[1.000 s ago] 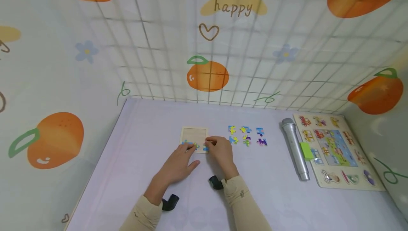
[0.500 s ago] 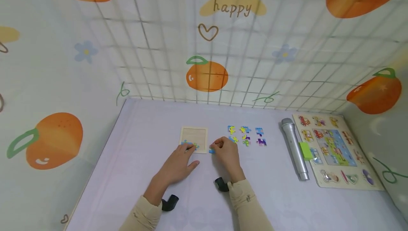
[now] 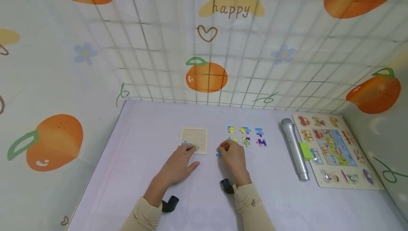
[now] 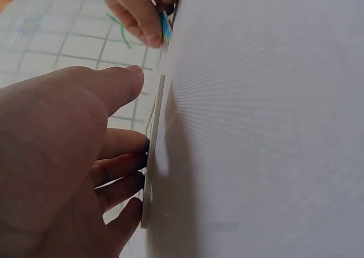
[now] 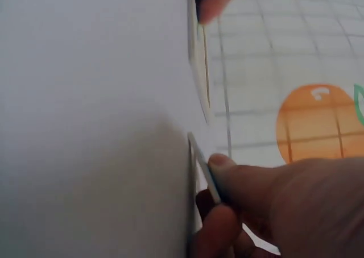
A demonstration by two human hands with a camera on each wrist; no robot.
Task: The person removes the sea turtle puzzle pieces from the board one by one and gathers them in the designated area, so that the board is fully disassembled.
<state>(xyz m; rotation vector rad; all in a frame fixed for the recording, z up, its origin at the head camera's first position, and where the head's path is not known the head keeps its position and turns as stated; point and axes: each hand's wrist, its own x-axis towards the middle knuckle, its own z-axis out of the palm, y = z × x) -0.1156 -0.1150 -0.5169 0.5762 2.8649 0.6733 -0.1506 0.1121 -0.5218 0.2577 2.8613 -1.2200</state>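
Note:
A small square wooden puzzle tray [image 3: 205, 141] lies on the pale table in the head view, with joined blue and green jigsaw pieces [image 3: 186, 142] along its near side. My left hand [image 3: 177, 163] rests its fingertips on those pieces and the tray's near left part, fingers fairly straight, thumb apart. To the right of the tray, my right hand [image 3: 236, 157] pinches a blue jigsaw piece [image 3: 218, 152] between thumb and fingers. In the right wrist view, that piece [image 5: 203, 168] appears edge-on and tilted, close to the table. Its printed face is mostly hidden by the fingers.
Beyond the right hand, several loose jigsaw pieces [image 3: 261, 142] lie in two rows. Farther right are a silver microphone [image 3: 295, 149], a lime green block [image 3: 306, 151] and a large picture puzzle board [image 3: 344, 185]. A grid wall behind a printed curtain [image 3: 159, 64] bounds the back.
My right hand has drawn the blue piece off the tray's near right corner and moved it rightward onto or just above the table. My left hand has stayed in place.

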